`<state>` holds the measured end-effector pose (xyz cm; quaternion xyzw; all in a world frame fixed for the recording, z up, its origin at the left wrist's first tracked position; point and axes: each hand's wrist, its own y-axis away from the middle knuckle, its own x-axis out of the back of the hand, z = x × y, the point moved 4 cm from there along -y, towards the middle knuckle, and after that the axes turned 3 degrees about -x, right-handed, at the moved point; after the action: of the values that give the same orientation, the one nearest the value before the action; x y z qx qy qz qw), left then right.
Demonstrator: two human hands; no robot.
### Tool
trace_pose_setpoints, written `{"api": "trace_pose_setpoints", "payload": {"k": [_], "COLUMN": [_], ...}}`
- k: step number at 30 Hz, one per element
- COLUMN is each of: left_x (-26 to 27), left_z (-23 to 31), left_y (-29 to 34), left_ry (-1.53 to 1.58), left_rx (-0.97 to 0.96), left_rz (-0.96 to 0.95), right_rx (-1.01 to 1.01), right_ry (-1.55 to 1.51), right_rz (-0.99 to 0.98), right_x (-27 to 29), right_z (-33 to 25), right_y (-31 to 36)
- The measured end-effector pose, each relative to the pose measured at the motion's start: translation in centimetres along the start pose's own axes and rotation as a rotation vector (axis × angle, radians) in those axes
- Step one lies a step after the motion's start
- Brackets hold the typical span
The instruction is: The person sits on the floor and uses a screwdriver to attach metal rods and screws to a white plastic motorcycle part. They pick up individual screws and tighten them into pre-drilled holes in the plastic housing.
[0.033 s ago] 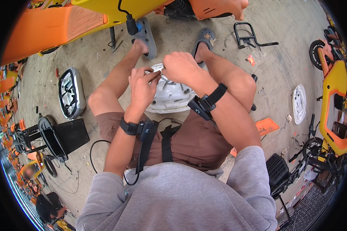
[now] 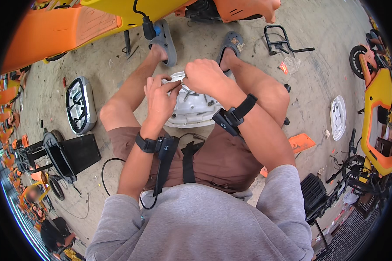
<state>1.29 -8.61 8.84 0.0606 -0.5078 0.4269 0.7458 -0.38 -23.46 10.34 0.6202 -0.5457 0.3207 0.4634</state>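
Note:
My left hand [image 2: 159, 98] is closed in a pinch, thumb against finger, around something small and thin that I cannot make out. Right beside it my right hand [image 2: 203, 76] is curled shut, its fingertips nearly meeting the left ones and hiding what they grip. Below both hands a white moulded plastic shell [image 2: 194, 115] lies between my legs, its upper part covered by the hands. Several small dark pieces, perhaps screws, rest in it [image 2: 188, 95]. Each wrist wears a black strap with a small box.
An orange and yellow vehicle body [image 2: 61, 30] hangs over the far left. On the floor are a black-and-silver shell [image 2: 81, 105], a black tubular frame [image 2: 283, 41], an orange panel [image 2: 301, 142] and a white oval cover [image 2: 338, 117]. A person [image 2: 52, 235] is at lower left.

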Motion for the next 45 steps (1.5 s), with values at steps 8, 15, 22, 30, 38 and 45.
{"api": "trace_pose_setpoints", "payload": {"k": [8, 15, 22, 30, 38, 45], "left_x": [-1.3, -1.4, -1.6, 0.1, -1.9, -1.5], "left_z": [-0.8, -0.9, -1.7, -0.1, -0.6, -0.5], "left_y": [0.9, 0.8, 1.1, 1.0, 1.5, 1.1], "left_ry": [0.373, 0.277, 0.383, -0.067, 0.287, 0.255], "left_rx": [0.274, 0.199, 0.257, 0.021, 0.068, 0.125], "left_rz": [-0.062, -0.075, -0.060, 0.128, 0.035, 0.050], "right_rx": [-0.009, 0.156, 0.082, -0.004, 0.033, 0.038], "right_ry": [0.004, -0.114, -0.158, 0.040, 0.021, -0.111], "right_rz": [-0.155, -0.258, 0.131, -0.047, -0.260, -0.190], "right_x": [-0.1, -0.3, 0.5, 0.3, 0.1, 1.1], "right_z": [-0.2, -1.1, -0.6, 0.0, -0.2, -0.4], "right_y": [0.0, 0.6, 0.1, 0.1, 0.5, 0.9]}}
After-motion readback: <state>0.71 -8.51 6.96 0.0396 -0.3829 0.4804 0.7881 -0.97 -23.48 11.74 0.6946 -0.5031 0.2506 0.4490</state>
